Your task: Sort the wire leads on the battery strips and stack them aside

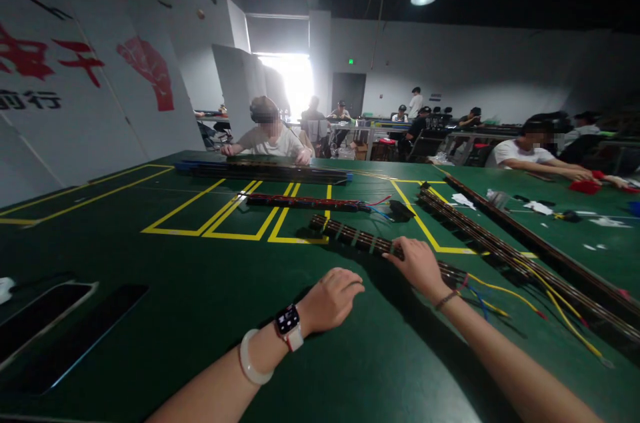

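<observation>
My right hand (416, 268) is closed over a dark, segmented strip (356, 236) that looks like a row of copper-coloured wire coils, lying slanted on the green table. Yellow, blue and red leads (493, 300) come out of its near end, beyond my wrist. To the left, my left hand (331, 300) hovers over the bare tabletop, fingers loosely bent, thumb apart from them, with nothing visible in it. Behind the held strip lies a similar dark bar (310, 202) with red and blue wires. A watch (287, 321) and a pale bangle (253, 358) are on my left arm.
Longer coil strips (480, 236) with yellow leads lie at the right. Yellow tape lines (235, 236) mark the green table (200, 303). Two dark flat panels (100, 330) lie at left. A co-worker (273, 133) sits opposite, behind long blue-ended bars (260, 171); another person (525, 150) works at right.
</observation>
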